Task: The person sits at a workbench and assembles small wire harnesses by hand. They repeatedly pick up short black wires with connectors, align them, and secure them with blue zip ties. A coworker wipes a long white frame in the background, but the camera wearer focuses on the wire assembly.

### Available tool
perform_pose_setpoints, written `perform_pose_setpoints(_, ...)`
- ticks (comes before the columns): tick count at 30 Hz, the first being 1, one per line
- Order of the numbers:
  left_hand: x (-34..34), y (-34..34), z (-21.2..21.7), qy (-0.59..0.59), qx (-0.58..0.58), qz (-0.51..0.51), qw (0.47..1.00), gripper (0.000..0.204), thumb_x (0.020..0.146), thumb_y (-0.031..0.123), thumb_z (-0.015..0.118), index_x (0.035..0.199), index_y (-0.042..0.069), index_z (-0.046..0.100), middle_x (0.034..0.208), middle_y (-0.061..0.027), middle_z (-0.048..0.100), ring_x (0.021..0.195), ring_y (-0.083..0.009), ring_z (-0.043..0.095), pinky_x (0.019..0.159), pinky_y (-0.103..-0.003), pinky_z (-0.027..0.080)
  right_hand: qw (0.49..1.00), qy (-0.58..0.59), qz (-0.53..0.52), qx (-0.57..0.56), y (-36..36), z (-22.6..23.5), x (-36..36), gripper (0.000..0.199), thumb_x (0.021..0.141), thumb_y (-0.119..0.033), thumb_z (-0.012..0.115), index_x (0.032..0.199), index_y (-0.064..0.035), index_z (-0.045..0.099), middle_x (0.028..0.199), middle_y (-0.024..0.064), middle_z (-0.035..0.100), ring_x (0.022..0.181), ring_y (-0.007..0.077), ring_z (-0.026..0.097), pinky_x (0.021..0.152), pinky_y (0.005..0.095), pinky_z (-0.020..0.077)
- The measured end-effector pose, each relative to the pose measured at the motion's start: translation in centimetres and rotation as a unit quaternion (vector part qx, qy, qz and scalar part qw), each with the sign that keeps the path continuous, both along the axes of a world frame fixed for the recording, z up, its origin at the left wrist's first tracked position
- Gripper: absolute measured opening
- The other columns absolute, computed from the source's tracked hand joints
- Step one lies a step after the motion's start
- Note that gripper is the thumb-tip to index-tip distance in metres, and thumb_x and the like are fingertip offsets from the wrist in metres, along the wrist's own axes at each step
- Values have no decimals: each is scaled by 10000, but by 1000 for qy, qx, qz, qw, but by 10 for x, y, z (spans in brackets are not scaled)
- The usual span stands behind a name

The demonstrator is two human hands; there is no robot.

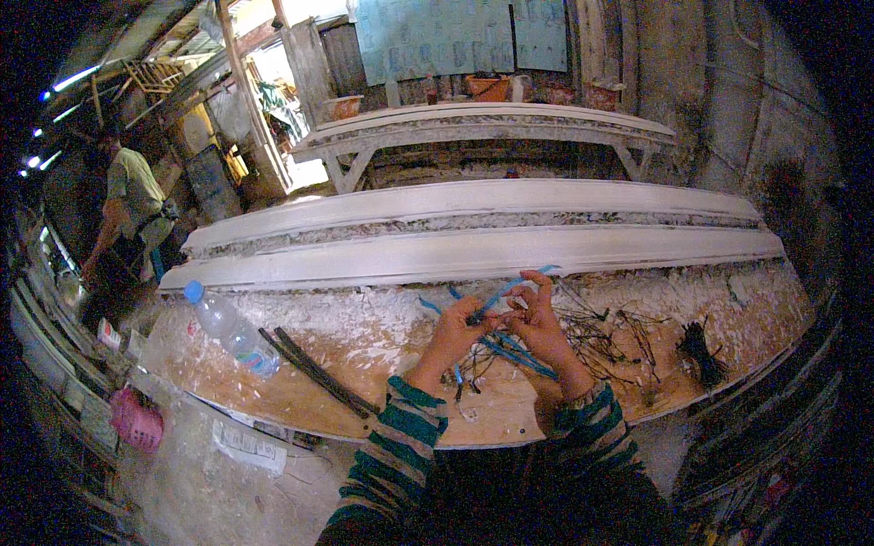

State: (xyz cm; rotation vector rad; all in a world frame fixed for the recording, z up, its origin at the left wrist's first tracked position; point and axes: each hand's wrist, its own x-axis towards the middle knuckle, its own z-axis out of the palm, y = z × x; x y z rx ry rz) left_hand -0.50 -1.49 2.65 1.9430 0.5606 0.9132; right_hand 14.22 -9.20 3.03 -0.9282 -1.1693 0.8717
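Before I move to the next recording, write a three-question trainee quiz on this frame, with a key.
1. The bottle has a cap coloured: A red, B blue, C black?
2. Which is nearer the dark bundle, the left hand or the right hand?
3. True or false: the left hand holds a blue strip.

Key: 1. B; 2. the right hand; 3. true.

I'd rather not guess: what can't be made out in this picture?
Head view: part of the blue strip, hidden by the left hand.
Head view: whether the right hand pinches anything; too blurred.
Head view: whether the co-worker holds anything; deep shadow.
Head view: strand count of the dark bundle; too fine.
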Motion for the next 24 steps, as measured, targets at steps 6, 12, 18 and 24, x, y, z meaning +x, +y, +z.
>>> perform_pose_setpoints(6, 4, -2, 0, -16, 63, 1, 998, 248, 739, 267, 656, 813, 41, 589, 789, -63, 542, 745, -177, 514, 662, -284, 405, 997, -70, -17, 25, 2, -1, 5, 733, 757, 78, 511, 1318, -227, 150, 1067, 85, 416, 899, 191, 532, 727, 277, 471)
perform_pose_setpoints(12, 2, 3, -6, 4, 27, 6, 1000, 244, 721, 253, 674, 766, 40, 563, 704, -43, 484, 676, -164, 471, 607, -291, 386, 996, -89, 1, 25, 5, -3, 7, 666, 762, 94, 464, 1326, -151, 207, 1156, 100, 453, 958, 183, 512, 748, 290, 472)
perform_pose_setpoints(18, -3, 10, -5, -43, -63, -4, 997, 201, 710, 196, 694, 733, 55, 552, 733, -6, 524, 632, -106, 473, 574, -246, 395, 988, -117, -105, 10, 7, -6, 15, 471, 761, 90, 446, 1195, -91, 412, 1108, 85, 502, 908, 190, 546, 699, 284, 494)
perform_pose_setpoints(24, -16, 24, 0, -32, -74, 7, 997, 168, 714, 136, 681, 786, 54, 552, 759, 3, 559, 618, -76, 478, 573, -211, 405, 945, -210, -244, -49, 8, -11, 32, 238, 775, 32, 506, 993, -47, 561, 916, 69, 602, 735, 162, 593, 650, 269, 491)
